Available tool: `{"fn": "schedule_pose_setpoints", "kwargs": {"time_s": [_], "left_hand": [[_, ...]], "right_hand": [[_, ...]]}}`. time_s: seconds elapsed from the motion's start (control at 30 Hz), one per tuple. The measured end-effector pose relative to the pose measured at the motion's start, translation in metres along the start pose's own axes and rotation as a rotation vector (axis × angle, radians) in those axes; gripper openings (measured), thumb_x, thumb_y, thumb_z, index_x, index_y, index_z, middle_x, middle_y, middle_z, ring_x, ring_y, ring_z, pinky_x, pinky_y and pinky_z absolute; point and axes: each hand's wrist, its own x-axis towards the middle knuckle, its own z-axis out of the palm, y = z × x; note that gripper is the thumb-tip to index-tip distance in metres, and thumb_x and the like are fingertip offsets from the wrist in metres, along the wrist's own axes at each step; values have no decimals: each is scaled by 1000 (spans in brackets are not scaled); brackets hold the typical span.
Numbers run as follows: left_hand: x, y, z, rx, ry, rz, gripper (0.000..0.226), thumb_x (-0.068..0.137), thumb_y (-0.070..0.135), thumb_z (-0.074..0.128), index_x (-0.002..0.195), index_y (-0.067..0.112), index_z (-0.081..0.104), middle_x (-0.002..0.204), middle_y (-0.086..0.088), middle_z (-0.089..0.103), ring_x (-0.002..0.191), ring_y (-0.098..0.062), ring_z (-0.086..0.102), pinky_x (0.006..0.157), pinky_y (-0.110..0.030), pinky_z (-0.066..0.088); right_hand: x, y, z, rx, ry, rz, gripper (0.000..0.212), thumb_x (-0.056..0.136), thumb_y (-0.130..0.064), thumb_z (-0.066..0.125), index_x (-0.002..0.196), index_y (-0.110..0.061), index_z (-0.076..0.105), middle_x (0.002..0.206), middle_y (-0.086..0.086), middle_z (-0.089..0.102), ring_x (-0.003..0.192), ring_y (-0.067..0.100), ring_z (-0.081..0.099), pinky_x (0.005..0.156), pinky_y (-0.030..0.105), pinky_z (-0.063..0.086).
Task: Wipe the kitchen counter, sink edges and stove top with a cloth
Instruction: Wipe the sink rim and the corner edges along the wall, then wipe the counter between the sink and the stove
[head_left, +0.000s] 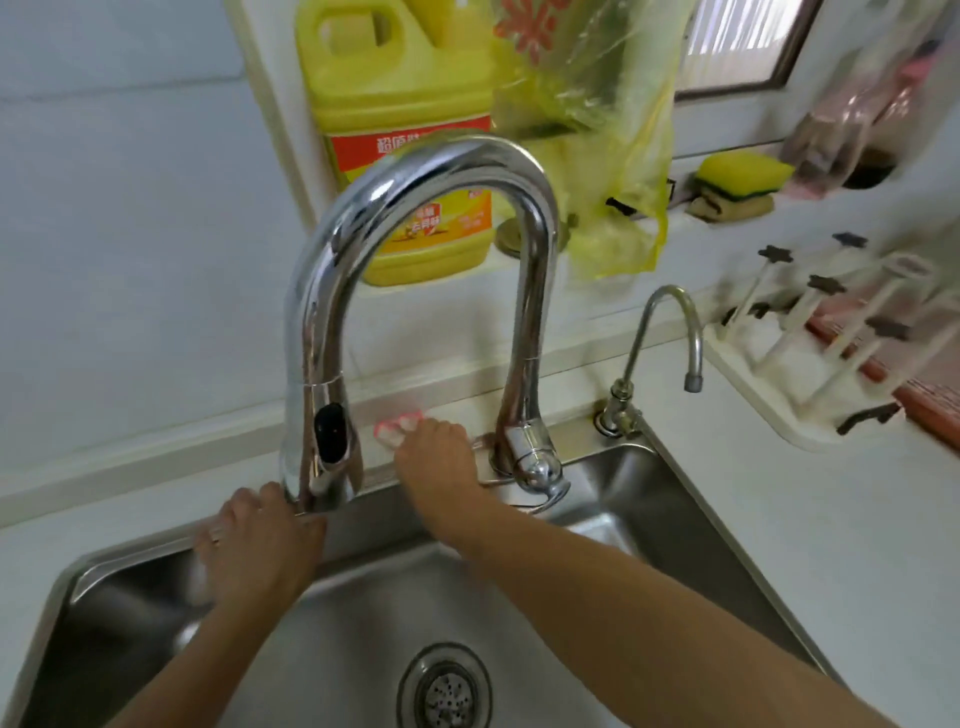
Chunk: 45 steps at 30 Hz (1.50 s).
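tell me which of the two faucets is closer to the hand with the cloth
The large chrome faucet: its base stands right beside the right hand pressing the cloth. The small faucet stands farther right.

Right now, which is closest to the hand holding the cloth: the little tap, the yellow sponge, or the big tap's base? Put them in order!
From the right hand:
1. Big tap's base, right beside it.
2. Little tap, farther right at the sink corner.
3. Yellow sponge, up on the far ledge.

Bright window (737, 41) daylight, faucet (415, 171) glare, blurred, warped edges
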Motion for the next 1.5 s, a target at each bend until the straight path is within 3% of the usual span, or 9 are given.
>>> {"fn": "schedule_pose_setpoints", "kwargs": {"time_s": [0.17, 0.27, 0.47, 0.73, 0.93, 1.17, 1.33, 1.4, 1.5], "left_hand": [[-26, 56, -5, 7, -77, 96, 41, 96, 38, 48, 130, 17, 43, 137, -9, 56, 126, -30, 52, 107, -44, 35], [-39, 72, -11, -84, -79, 168, 64, 96, 31, 49, 150, 17, 19, 150, -9, 42, 131, -31, 48, 103, -48, 41], [-76, 106, -17, -271, -44, 330, 78, 83, 25, 72, 148, 13, 30, 145, -18, 48, 128, -39, 49, 102, -51, 44], [-130, 115, 23, -326, -201, 256, 61, 81, 12, 75, 132, 0, 44, 127, -25, 55, 114, -41, 55, 94, -48, 45], [-162, 128, 65, -272, -360, 197, 84, 72, 9, 82, 140, -11, 36, 134, -37, 48, 122, -50, 49, 104, -55, 38], [-209, 191, 89, -320, -448, 371, 101, 48, 28, 72, 133, -18, 42, 130, -41, 49, 119, -53, 52, 100, -55, 39], [-241, 227, 82, -341, -508, 483, 84, 72, 10, 83, 141, -5, 39, 139, -32, 48, 126, -45, 50, 106, -48, 36], [-259, 246, 77, -339, -537, 516, 84, 74, 15, 82, 144, 0, 37, 140, -28, 47, 127, -42, 48, 107, -47, 36], [-287, 276, 62, -280, -574, 601, 80, 82, 23, 75, 146, 6, 32, 143, -20, 45, 130, -35, 47, 106, -40, 36]], "right_hand": [[-48, -17, -46, 76, -77, -177, 29, 100, -15, 46, 126, -3, 54, 123, 17, 60, 112, 32, 56, 93, 42, 44], [-86, -10, -55, 80, 0, -212, 46, 90, -10, 62, 132, 1, 47, 125, 21, 57, 115, 34, 55, 97, 44, 46], [-154, 63, -56, 430, 243, -118, 53, 80, -9, 66, 131, -10, 50, 116, 10, 60, 100, 25, 58, 87, 35, 49], [-215, 173, -43, 500, 488, 251, 52, 92, -15, 56, 142, -24, 44, 112, 6, 54, 88, 19, 53, 71, 29, 49], [-263, 286, -14, 353, 267, 721, 50, 90, -11, 53, 136, -23, 40, 119, 13, 47, 98, 34, 52, 82, 45, 49], [-379, 321, -7, 26, 115, 879, 38, 82, -18, 60, 120, -14, 60, 101, 12, 59, 77, 30, 58, 66, 39, 47], [-457, 336, -16, -54, 62, 1130, 30, 78, -8, 57, 106, -4, 64, 98, 16, 59, 87, 34, 54, 71, 42, 43], [-479, 344, -18, -79, 87, 1185, 47, 81, -9, 53, 125, 6, 56, 120, 23, 53, 111, 39, 48, 90, 45, 44], [-481, 346, -17, 47, 112, 1193, 66, 90, -20, 42, 148, 8, 26, 154, 23, 28, 144, 38, 24, 119, 47, 18]]}}
